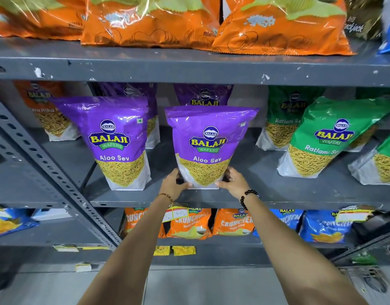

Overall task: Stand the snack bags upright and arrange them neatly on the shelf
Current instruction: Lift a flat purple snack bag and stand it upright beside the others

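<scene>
Where arms reach forward, both hands (203, 183) around upright purple bag (208, 148).

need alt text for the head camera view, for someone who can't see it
Two bare hands, left hand and right hand, grip the bottom corners of an upright purple bag on a grey shelf. A second purple bag stands to its left and green bags lean to its right.

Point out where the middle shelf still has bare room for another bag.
Bare shelf runs between the held purple bag and the front green bag, the widest patch. A narrower strip lies between the two front purple bags, beside the left purple bag. The far right is crowded with leaning green bags.
</scene>
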Action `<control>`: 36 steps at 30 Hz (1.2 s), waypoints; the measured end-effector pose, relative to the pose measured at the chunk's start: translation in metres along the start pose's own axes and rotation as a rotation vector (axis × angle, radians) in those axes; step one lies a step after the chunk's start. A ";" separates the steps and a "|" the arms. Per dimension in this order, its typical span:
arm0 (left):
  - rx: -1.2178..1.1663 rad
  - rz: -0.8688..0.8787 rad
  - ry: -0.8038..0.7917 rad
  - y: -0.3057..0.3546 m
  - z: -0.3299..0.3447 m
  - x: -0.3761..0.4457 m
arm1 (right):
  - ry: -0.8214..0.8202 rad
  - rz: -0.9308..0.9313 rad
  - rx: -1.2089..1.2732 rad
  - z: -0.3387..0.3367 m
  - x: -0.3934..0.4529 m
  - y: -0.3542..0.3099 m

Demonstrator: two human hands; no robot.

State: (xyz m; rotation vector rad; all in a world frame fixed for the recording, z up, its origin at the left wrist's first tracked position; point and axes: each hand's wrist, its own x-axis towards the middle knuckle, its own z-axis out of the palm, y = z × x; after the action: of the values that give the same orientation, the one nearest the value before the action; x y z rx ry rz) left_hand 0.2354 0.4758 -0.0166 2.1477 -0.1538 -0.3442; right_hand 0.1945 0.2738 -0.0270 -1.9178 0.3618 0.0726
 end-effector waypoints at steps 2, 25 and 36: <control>0.021 0.003 -0.007 0.000 0.000 -0.002 | -0.002 0.002 0.018 0.000 -0.001 0.001; -0.048 0.002 0.394 -0.105 -0.118 -0.080 | 0.509 0.022 -0.131 0.163 -0.087 -0.042; -0.015 -0.127 0.252 -0.115 -0.150 -0.038 | 0.080 0.025 -0.145 0.220 -0.046 -0.097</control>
State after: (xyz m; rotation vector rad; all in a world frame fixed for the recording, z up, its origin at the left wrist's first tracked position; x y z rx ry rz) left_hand 0.2419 0.6685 -0.0240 2.1693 0.1286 -0.1441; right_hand 0.2051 0.5182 -0.0109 -2.0637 0.4447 0.0391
